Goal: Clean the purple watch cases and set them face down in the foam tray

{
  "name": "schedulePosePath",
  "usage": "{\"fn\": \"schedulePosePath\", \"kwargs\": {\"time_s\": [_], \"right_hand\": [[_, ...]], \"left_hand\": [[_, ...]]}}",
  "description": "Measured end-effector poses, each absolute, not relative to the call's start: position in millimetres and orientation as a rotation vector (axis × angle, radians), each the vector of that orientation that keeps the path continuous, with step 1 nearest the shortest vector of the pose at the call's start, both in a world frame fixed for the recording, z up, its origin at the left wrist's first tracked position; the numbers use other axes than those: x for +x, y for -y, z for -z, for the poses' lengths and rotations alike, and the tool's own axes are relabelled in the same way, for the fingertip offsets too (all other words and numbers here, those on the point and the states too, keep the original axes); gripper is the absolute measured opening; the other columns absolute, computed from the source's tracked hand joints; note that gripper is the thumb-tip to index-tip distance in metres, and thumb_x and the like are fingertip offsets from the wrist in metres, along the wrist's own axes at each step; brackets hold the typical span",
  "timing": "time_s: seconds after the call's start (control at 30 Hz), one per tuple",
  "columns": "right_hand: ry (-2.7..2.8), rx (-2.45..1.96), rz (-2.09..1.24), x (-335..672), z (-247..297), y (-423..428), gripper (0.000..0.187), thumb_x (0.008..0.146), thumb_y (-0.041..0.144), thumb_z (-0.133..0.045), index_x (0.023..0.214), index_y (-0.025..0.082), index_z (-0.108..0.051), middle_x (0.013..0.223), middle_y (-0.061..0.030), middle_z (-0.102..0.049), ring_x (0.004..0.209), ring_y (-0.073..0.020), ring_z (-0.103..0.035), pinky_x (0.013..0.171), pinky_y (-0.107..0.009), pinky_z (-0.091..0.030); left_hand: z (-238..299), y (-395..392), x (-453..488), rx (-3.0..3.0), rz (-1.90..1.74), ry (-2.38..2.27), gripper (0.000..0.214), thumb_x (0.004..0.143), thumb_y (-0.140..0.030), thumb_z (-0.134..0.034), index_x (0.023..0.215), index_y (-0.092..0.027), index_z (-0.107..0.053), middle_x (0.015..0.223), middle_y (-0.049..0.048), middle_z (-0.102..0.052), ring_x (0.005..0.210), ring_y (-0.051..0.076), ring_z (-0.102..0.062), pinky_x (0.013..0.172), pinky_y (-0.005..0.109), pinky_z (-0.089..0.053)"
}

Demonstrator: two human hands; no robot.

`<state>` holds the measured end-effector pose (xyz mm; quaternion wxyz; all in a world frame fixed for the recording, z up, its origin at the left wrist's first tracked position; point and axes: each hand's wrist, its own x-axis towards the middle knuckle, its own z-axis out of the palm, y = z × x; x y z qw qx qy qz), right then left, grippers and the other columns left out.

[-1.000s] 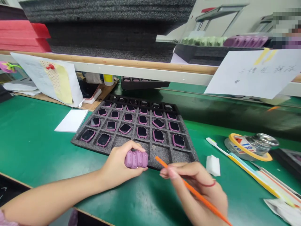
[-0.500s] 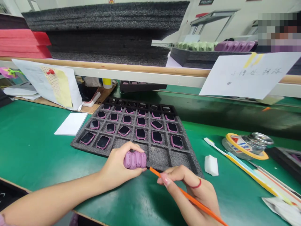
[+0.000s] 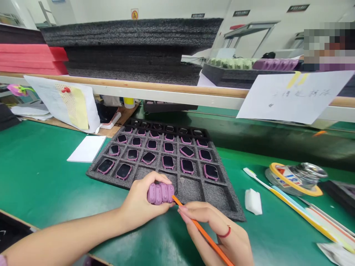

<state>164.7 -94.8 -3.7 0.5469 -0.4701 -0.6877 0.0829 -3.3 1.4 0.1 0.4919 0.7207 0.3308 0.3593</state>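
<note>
Left hand (image 3: 140, 201) clenched around purple watch cases (image 3: 161, 193), right hand (image 3: 216, 231) pinching an orange stick (image 3: 201, 229), tip perhaps touching them.

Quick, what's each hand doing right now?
Left hand: closed, holding a purple ribbed piece.
Right hand: closed, holding an orange stick.

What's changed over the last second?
The right hand brought the orange stick down and left; its tip, apart at first, is now at the right end of the purple stack. The left hand holds that stack as before. Nothing was let go. The tray of purple-framed watches looks unchanged.
</note>
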Motion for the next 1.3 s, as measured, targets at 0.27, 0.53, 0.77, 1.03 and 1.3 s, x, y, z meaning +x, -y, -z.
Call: {"fn": "schedulePosePath", "kwargs": {"time_s": [0.27, 0.53, 0.77, 1.03, 1.3], "right_hand": [[1.632, -1.097, -0.186, 163, 6, 97, 0.02, 0.089, 0.002, -0.058, 0.092, 0.021, -0.063, 0.08, -0.0036, -0.07, 0.07, -0.0118, -0.069, 0.069, -0.02, -0.058], [1.65, -1.197, -0.136, 182, -5, 88, 0.011, 0.091, 0.013, -0.064, 0.093, 0.022, -0.069, 0.083, -0.002, -0.077, 0.071, -0.013, -0.075, 0.069, -0.019, -0.059], [1.472, -2.329, -0.058, 253, -8, 99, 0.044, 0.098, 0.04, -0.049, 0.058, 0.023, -0.052, 0.045, 0.0005, -0.06, 0.043, -0.0191, -0.063, 0.046, -0.027, -0.044], [1.298, -2.652, 0.163, 293, -10, 92, 0.026, 0.095, 0.04, -0.057, 0.104, 0.016, -0.062, 0.067, -0.0089, -0.071, 0.065, -0.0355, -0.071, 0.05, -0.032, -0.037], [1.43, -2.307, 0.15, 292, -29, 64, 0.019, 0.093, 0.018, -0.058, 0.11, 0.014, -0.067, 0.112, -0.0136, -0.071, 0.098, -0.023, -0.069, 0.086, -0.034, -0.051]], "left_hand": [[2, -1, -3, 1.734, -0.877, -0.786, 0.037, 0.069, -0.01, -0.075, 0.1, -0.024, -0.06, 0.108, 0.0007, -0.071, 0.106, 0.017, -0.068, 0.094, 0.027, -0.049], [5, -3, -6, 1.787, -0.875, -0.788, 0.036, 0.072, -0.016, -0.078, 0.101, -0.024, -0.06, 0.109, 0.0015, -0.07, 0.105, 0.018, -0.069, 0.094, 0.029, -0.05], [8, -5, -8, 1.869, -0.842, -0.792, 0.031, 0.073, -0.021, -0.078, 0.099, -0.024, -0.061, 0.112, 0.0036, -0.071, 0.108, 0.02, -0.069, 0.093, 0.031, -0.053], [5, -7, -10, 1.911, -0.852, -0.835, 0.028, 0.074, -0.024, -0.077, 0.097, -0.025, -0.061, 0.111, 0.0024, -0.073, 0.106, 0.019, -0.071, 0.091, 0.029, -0.056], [14, -18, -15, 2.013, -0.851, -0.952, 0.039, 0.074, -0.05, -0.077, 0.103, -0.027, -0.065, 0.118, 0.0031, -0.074, 0.109, 0.025, -0.072, 0.098, 0.034, -0.058]]}}
